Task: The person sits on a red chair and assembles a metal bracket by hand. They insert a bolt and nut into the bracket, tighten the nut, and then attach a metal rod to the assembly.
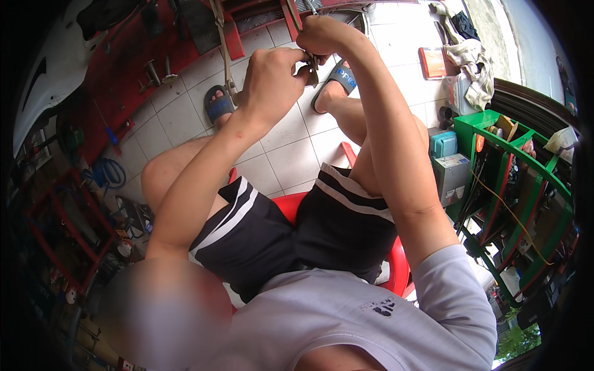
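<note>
My left hand [270, 83] is closed, with thumb and fingers pinching a small dark metal piece [314, 73] that has a curved end. Right beside it, my right hand [326, 37] is curled into a fist against the upper side of that piece. A short silver end [311, 7] shows just past the right fist; whether it belongs to something in that hand is hidden by the fingers. Both hands are held out in front of my knees, above the tiled floor [281, 139].
I sit on a red plastic chair [399, 266]. A red metal frame [247, 12] stands ahead, with upright bolts [159, 71] to its left. On the right are a green rack [520, 148], a grey metal box [453, 176], a red box [433, 63] and rags [473, 68]. A blue hose [106, 173] lies coiled left.
</note>
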`<action>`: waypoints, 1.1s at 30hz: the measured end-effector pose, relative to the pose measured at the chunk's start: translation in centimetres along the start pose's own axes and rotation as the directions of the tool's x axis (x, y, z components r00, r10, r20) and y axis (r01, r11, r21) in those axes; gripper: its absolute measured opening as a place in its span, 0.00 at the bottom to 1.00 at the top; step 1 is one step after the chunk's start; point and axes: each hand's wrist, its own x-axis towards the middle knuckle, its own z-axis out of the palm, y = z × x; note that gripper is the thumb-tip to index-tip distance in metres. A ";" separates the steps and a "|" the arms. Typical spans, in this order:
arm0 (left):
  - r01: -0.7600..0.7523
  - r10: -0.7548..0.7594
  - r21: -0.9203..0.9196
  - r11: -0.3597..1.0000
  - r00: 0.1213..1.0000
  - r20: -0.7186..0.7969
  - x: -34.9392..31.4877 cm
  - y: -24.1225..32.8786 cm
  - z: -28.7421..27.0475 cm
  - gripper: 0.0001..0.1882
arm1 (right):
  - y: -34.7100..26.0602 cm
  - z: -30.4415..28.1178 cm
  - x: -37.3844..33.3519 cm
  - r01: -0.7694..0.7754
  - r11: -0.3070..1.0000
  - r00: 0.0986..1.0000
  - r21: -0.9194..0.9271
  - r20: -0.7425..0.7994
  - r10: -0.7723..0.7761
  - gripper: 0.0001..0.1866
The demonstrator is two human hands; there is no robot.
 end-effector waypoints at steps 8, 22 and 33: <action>0.137 -0.134 -0.016 0.991 0.985 0.105 -0.3 -0.2 0.1 0.10 | 0.1 0.3 0.2 -0.038 0.995 0.999 0.097 -0.031 0.042 0.12; 0.035 -0.038 0.030 0.999 0.993 0.109 0.2 0.4 -0.7 0.09 | 0.9 0.4 0.7 0.018 0.999 1.000 0.033 -0.008 -0.018 0.12; 0.046 -0.045 -0.017 0.999 0.997 0.057 0.1 -0.2 -0.4 0.10 | 1.7 1.0 2.2 0.085 0.972 0.996 -0.218 -0.008 -0.088 0.13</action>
